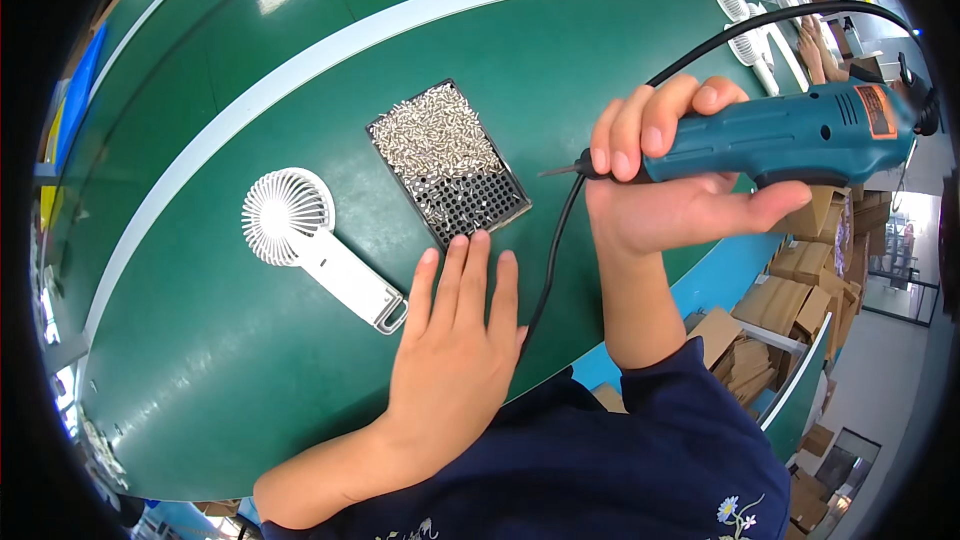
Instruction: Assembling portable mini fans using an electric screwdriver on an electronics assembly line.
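Note:
My right hand [680, 155] is wrapped round a teal electric screwdriver [790, 140], held level above the table with its thin bit pointing left and its thumb stretched along the underside. Palm down, my left hand [455, 340] has its fingers stretched out, the tips at the near edge of a black screw tray [528, 208]. Small silver screws [440, 130] heap over the tray's far part; fewer lie among the holes of its near part. Left of the tray lies a white handheld fan [335, 265] with a round grille and a loop at its handle end.
The green table [200, 370] has a white strip [300, 65] curving across it. A black cable [550, 290] runs across the surface beside my left hand. More white fans [740, 35] lie at the far right, near another person's hand [820, 50]. Cardboard boxes [770, 305] stand right of the table.

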